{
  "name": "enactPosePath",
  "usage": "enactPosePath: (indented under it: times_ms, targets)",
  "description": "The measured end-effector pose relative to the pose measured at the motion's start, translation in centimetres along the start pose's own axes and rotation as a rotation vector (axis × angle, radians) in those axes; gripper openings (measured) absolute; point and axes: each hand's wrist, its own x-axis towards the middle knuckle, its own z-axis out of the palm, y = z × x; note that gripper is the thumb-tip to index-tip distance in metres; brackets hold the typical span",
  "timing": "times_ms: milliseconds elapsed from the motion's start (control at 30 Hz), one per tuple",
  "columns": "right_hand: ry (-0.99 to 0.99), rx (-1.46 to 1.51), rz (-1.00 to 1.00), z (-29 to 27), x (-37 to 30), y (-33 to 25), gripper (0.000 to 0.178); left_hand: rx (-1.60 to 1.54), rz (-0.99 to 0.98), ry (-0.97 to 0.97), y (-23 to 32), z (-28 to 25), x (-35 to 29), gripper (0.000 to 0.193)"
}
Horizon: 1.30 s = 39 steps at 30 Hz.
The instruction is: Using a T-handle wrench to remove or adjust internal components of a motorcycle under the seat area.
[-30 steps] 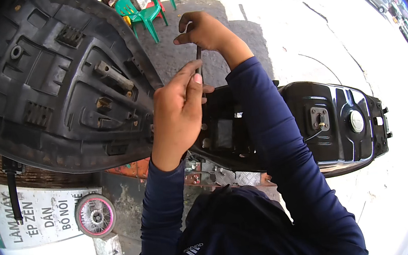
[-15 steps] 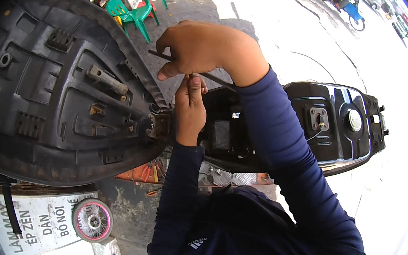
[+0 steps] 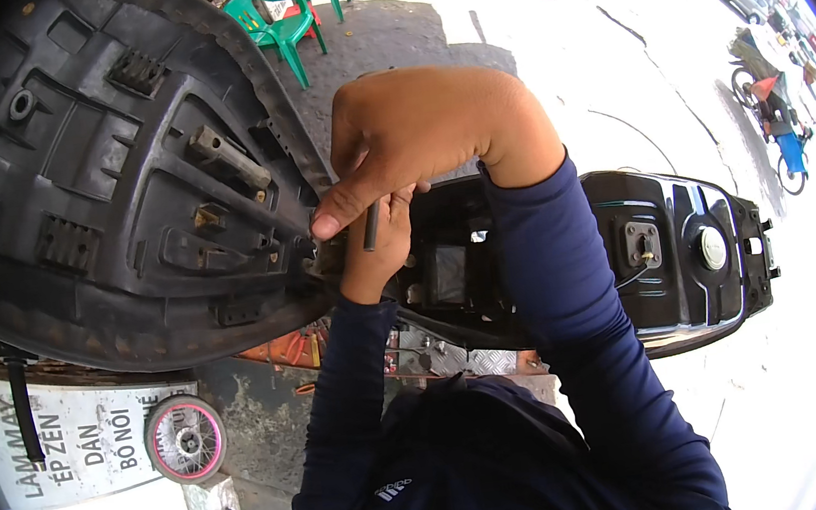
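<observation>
My right hand (image 3: 424, 127) is closed round a dark metal rod (image 3: 371, 227), whose end sticks out below the palm; its thumb points left. Just below and partly behind it, my left hand (image 3: 387, 247) has its fingers curled, and what they grip is hidden. Both hands are above the front of a motor scooter's opened body (image 3: 450, 270), where the raised black seat (image 3: 119, 187) meets it at the hinge. The seat shows its ribbed plastic underside on the left.
To the right lies the scooter's rear with a fuel cap (image 3: 712, 247). Green plastic chairs (image 3: 287, 32) stand at the far side. A pink-rimmed wheel (image 3: 185, 439) leans by a white sign (image 3: 77, 439) at lower left. A loaded motorbike (image 3: 773, 102) is on the street.
My right hand has turned, and the rod that slanted to the lower right now points down toward me. My left hand has shifted slightly lower. The motorbike on the street has moved right and nearer.
</observation>
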Motion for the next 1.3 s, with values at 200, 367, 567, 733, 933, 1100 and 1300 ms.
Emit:
enactPosePath:
  times_ms: [200, 367, 567, 733, 933, 1100, 1300]
  targets:
    - [0.746, 0.35, -0.144, -1.4, -0.5, 8.5, 0.033, 0.018, 0.087, -0.09, 4.2, -0.5, -0.2, 0.01]
    - [0.248, 0.551, -0.209, 1.6, 2.9, 16.5, 0.025, 0.11, 0.083, 0.098, 4.2, -0.4, -0.3, 0.012]
    - [-0.045, 1.179, -0.462, 6.5, 5.9, 18.2, 0.044, -0.164, 0.0, 0.053, 3.2, -1.0, -0.3, 0.015]
    - [-0.159, 0.902, -0.385, 6.7, 7.4, 16.5, 0.045, 0.096, 0.124, -0.042, 3.0, -1.4, -0.5, 0.015]
    - [-0.171, 0.905, -0.376, 6.4, 7.3, 15.8, 0.031, 0.055, 0.069, 0.017, 3.2, -0.5, -0.4, 0.014]
    - [-0.201, 0.996, -0.317, 6.5, 7.1, 16.0, 0.027, 0.078, 0.111, 0.175, 3.0, 0.0, -0.2, 0.009]
    - [-0.131, 1.378, -0.698, 7.7, 8.0, 17.3, 0.032, 0.193, 0.075, 0.199, 3.1, 0.0, -0.5, 0.008]
